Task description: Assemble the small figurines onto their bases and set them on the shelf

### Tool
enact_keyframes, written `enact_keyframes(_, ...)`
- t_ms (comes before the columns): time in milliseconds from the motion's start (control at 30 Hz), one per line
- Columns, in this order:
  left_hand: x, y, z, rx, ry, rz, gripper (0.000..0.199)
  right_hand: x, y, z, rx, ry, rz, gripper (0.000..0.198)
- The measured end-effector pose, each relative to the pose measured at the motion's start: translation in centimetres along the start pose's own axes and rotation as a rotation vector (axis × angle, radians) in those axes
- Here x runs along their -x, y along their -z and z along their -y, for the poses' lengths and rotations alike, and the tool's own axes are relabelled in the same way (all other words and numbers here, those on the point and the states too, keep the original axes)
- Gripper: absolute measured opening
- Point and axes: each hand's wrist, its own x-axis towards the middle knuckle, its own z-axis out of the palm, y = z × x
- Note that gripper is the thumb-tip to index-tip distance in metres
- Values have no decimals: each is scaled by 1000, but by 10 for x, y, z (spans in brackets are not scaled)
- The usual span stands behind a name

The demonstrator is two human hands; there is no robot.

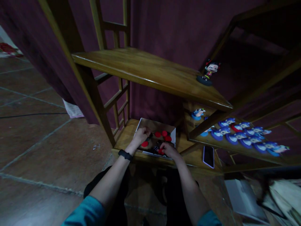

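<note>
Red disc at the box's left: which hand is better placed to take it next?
Probably the left hand, close by the red disc; the right hand is at the right of the box.

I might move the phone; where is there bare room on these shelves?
Upper shelf: bare from its left end to the lone figurine near its right end. The lower shelf has bare patches left of the box and between box and phone. Crowded: the box, with left hand and right hand among red discs, and the right shelf, full of blue figurines.
</note>
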Motion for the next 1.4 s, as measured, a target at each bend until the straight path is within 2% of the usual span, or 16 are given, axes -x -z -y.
enact_keyframes(333,9,-15,-4,112,90,97,15,-7,1,2,-333,-55,-181,16)
enact_keyframes(500,14,-28,-6,91,113,196,14,-13,1,2,-428,-39,-192,14)
enact_keyframes(733,18,-39,-12,145,106,247,15,-18,-4,15,-623,-11,-141,17)
enact_keyframes(867,15,-35,-14,176,126,182,13,-20,-4,26,-725,-6,-141,21)
enact_keyframes(933,11,-27,-16,185,154,137,13,-22,-1,28,-711,-44,-188,22)
enact_keyframes(1100,1,5,-20,247,222,-119,13,-29,10,19,-366,-184,-363,20)
enact_keyframes(1233,-2,23,-20,289,260,-192,15,-32,13,15,-154,-179,-321,18)
enact_keyframes(1400,0,29,-20,285,276,-244,15,-33,5,12,-137,-107,-246,17)
